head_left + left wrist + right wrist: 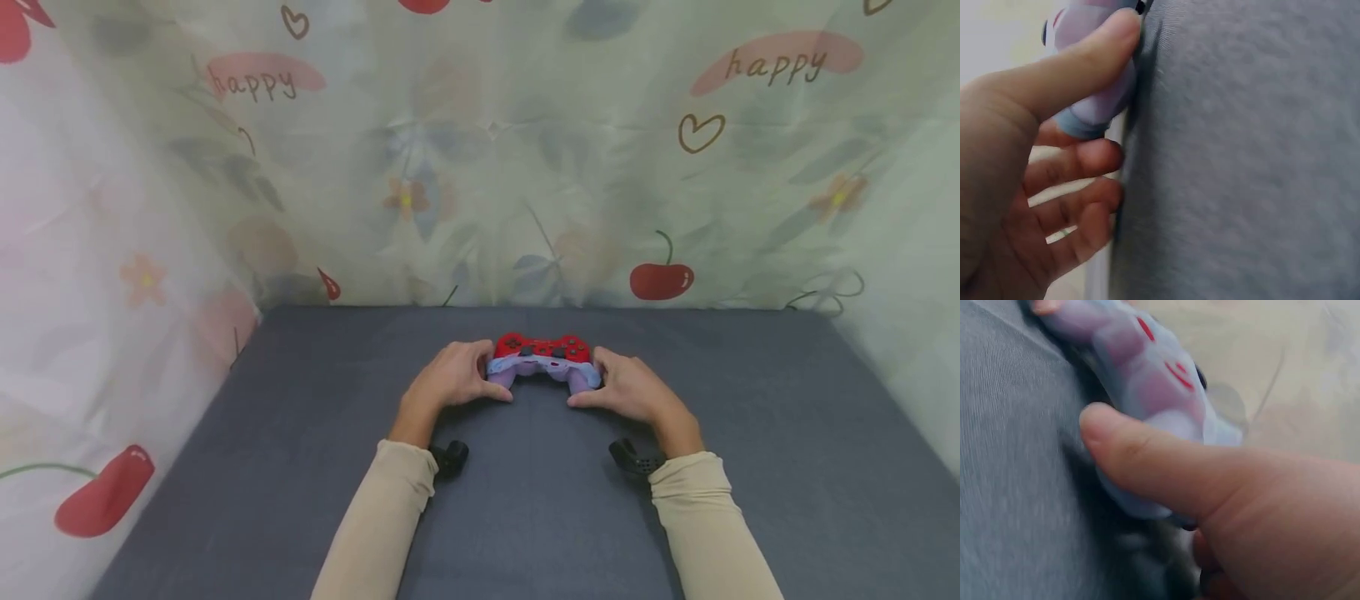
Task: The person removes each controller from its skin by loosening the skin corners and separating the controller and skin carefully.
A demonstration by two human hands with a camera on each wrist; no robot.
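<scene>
A red plastic game controller with dark buttons (543, 347) sits just below the centre of the head frame, towards the far edge of the tabletop. Along its near side runs a pale blue-and-lilac, soft-looking cover (542, 364), with small red patches showing in it. The person's left hand (455, 373) grips the controller's left end through the cover, thumb on the near side and fingers behind; in the left wrist view the lower fingers curl beneath without visibly holding anything. The right hand (632, 387) pinches the opposite end in much the same way. Gripping both ends probably keeps the controller level and steady, and leaves the button face uncovered by the fingers. It lies very near the tabletop, but whether it touches cannot be told.

The tabletop (525, 517) is covered in dark grey cloth with a fine weave, filling the lower part of the head frame. Pale printed fabric (492, 167) hangs behind and at both sides, bearing red cherries, orange flowers, brown hearts and the word "happy". Beige sleeves (382, 517) enter from the bottom edge, with a black device (450, 458) at each wrist.
</scene>
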